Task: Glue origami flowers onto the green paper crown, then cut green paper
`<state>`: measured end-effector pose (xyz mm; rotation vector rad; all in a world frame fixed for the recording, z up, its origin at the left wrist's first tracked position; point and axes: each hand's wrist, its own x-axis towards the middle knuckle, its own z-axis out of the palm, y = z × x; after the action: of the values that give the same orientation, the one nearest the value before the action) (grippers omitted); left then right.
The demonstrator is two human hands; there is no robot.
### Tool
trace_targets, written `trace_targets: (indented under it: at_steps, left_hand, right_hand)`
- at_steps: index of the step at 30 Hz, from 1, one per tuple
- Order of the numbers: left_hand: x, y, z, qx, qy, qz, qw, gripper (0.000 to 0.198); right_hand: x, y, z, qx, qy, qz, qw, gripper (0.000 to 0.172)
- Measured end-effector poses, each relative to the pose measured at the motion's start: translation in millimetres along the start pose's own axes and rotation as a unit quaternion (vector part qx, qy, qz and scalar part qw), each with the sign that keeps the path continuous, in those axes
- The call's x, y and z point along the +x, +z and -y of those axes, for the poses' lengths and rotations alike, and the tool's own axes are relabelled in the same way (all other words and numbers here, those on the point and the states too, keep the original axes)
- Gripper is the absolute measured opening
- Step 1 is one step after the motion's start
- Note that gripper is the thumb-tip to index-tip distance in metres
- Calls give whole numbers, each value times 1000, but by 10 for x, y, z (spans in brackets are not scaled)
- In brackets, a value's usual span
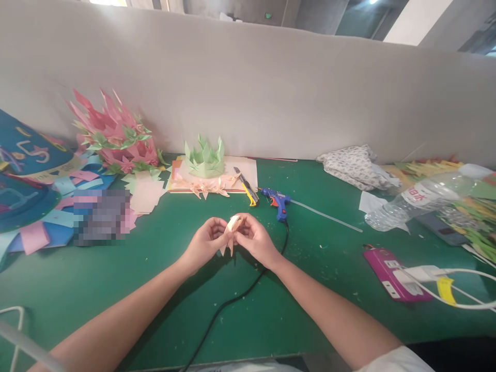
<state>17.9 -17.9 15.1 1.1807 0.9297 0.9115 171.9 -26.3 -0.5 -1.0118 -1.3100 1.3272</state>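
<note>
Both my hands meet over the middle of the green table, closed on a small peach folded-paper flower (233,223) with pointed tips hanging down. My left hand (208,241) pinches it from the left, while my right hand (256,238) grips its other side; the fingers cover part of it. Beyond them lies a row of similar peach paper flowers (203,186) on a stack of paper sheets (246,168). A green paper crown (204,157) stands on that stack. A yellow utility knife (248,189) rests at the stack's right edge, beside a blue hot glue gun (278,202) with a glue stick in it.
Pink paper crowns (116,134) and blue cone hats (27,155) crowd the left, with paper strips around them. On the right are a plastic bottle (422,199), a magenta power strip (395,276) and a patterned cloth (356,164). A black cord (228,302) crosses the table.
</note>
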Motion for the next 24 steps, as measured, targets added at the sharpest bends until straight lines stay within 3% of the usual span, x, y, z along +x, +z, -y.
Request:
trace_targets:
  at_steps: [6,10,13,17,24]
  left_hand:
    - [10,-25,-14,7,-34,11,999,36]
    - [21,-46,-15,-12,-47,10,999,39]
    - [22,-58,-27,-22,-46,-5,999,39]
    - [18,-63,-55,-26,-48,-19,998,37]
    - [3,-43,-62,-40,-40,-20,998,36]
  right_hand:
    - [1,-12,16,-1,10,18,1000,16]
    - [19,-43,2,-3,-25,-29,999,20]
    - [12,-58,13,-73,-79,-58,992,12]
    - [-18,-48,43,-175,-133,-52,974,6]
    - [-53,-22,68,-213,-155,-85,961,6]
